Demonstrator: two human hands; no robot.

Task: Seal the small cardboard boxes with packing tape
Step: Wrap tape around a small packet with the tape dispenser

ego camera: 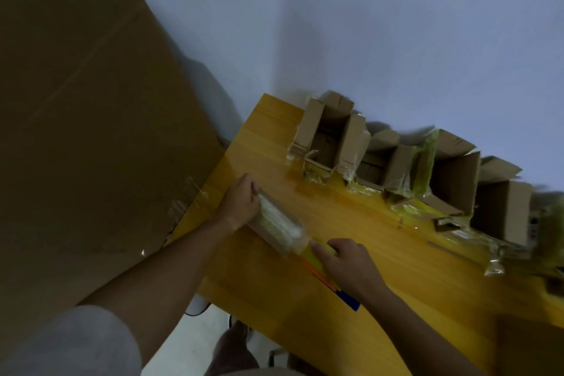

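We cannot resolve the tool (pixel 331 273) under the right hand (pixel 351 268), its fingers covering most of it, and motion blur smears the rightmost open box (pixel 503 214) near the frame edge.

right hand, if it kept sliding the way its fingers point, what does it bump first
The right hand points up and left along the table, so it would most likely meet the taped small box that the left hand holds at its far end. Depth is blurred, but the fingertips look nearly on it already.
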